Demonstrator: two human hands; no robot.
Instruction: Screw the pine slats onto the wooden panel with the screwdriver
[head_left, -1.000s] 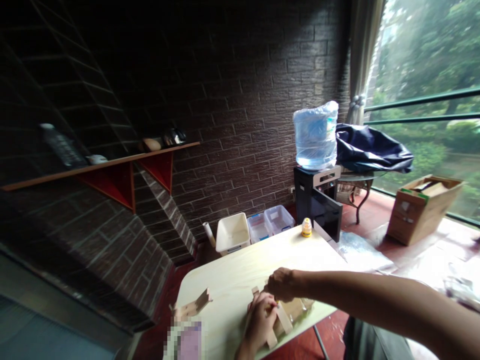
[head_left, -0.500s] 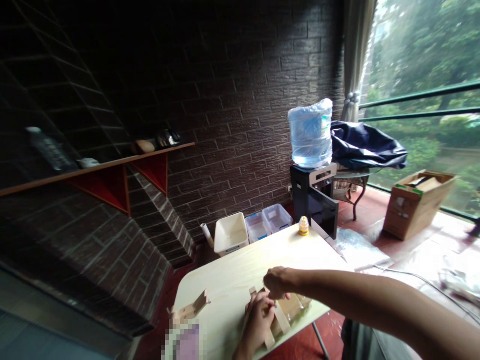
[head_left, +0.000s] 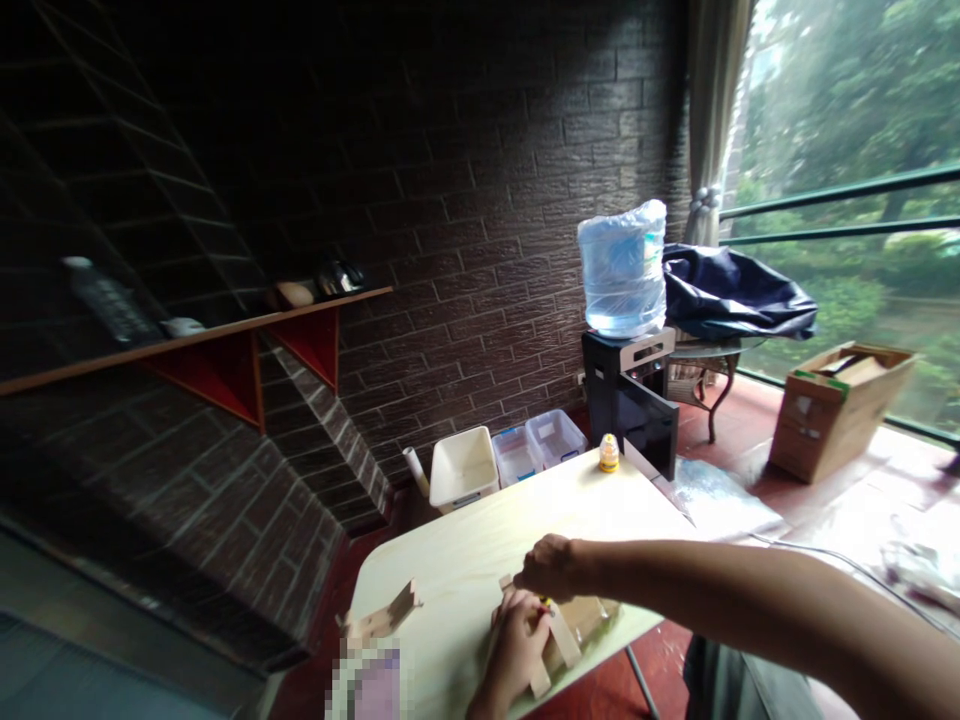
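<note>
My left hand point(head_left: 517, 636) is closed around pale wooden slats point(head_left: 564, 642) near the front edge of the table, its fingers bent over their upper part. Just above it, my right hand point(head_left: 551, 566) makes a fist, knuckles up. A small yellow and dark bit shows under that fist, with a touch of red by the left fingertips; the fist hides most of it, so I cannot make out what it is. A brown pack with shiny clear film point(head_left: 591, 614) lies beside and under the slats. Another wooden piece point(head_left: 384, 614), with an upright end, rests at the table's left.
The pale table point(head_left: 450, 560) has a small yellow-based clear bottle point(head_left: 609, 455) at its far corner. Beyond it stand a cream bin point(head_left: 463, 468), clear plastic boxes point(head_left: 555, 437) and a water dispenser point(head_left: 630, 390) with its door ajar. A cardboard box point(head_left: 836, 415) sits by the window.
My right fist has shifted slightly left and turned, and the yellow bit now shows beneath it. My left hand stays in place on the slats.
</note>
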